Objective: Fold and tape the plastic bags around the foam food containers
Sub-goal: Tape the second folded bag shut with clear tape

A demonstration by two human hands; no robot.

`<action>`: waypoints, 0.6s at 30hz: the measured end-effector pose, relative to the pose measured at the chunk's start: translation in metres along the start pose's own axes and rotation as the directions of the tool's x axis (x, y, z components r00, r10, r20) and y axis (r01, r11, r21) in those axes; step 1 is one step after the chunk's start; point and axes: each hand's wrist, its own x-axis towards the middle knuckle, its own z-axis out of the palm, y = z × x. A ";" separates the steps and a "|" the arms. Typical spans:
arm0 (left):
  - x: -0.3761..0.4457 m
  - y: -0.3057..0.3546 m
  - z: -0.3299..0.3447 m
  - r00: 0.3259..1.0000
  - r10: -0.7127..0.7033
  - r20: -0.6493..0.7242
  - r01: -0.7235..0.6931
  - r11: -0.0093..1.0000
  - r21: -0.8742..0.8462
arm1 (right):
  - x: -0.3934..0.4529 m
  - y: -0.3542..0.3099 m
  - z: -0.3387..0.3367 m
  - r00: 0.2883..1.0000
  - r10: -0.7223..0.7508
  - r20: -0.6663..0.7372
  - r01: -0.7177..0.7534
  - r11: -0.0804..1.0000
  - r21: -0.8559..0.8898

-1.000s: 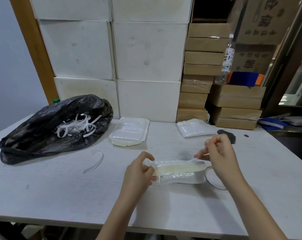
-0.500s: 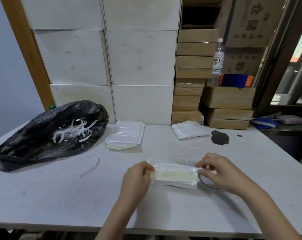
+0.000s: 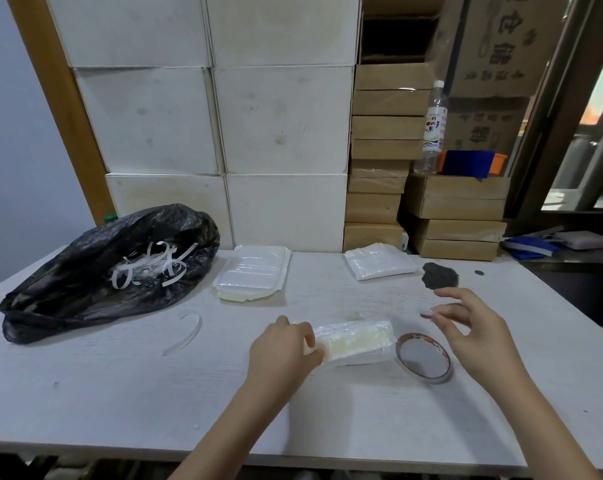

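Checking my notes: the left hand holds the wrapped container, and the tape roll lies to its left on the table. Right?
Not quite. In the head view the tape roll lies to the right of the wrapped container, which the left hand holds.

Left hand [image 3: 286,348] curls closed, thumb and fingers pinching. Right hand [image 3: 473,327] hovers spread and empty, fingers loosely bent. Both forearms bare.

we find the tabletop [image 3: 85,393] bare along the near edge; a black bag [image 3: 96,271] blocks far left, and stacked boxes [image 3: 279,133] wall off the rear.
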 end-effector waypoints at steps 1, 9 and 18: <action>0.002 0.001 0.000 0.999 0.029 -0.019 -0.028 0.998 0.059 | -0.001 -0.002 -0.002 1.000 -0.012 -0.007 0.012 1.000 -0.004; 0.027 0.007 -0.011 0.974 0.170 0.147 -0.187 0.976 0.112 | -0.046 -0.028 0.016 0.986 -0.023 0.168 0.011 0.997 0.071; 0.054 0.023 -0.030 0.912 0.167 0.376 -0.262 0.941 0.217 | -0.090 -0.055 0.156 0.908 -0.054 0.416 0.027 0.997 0.071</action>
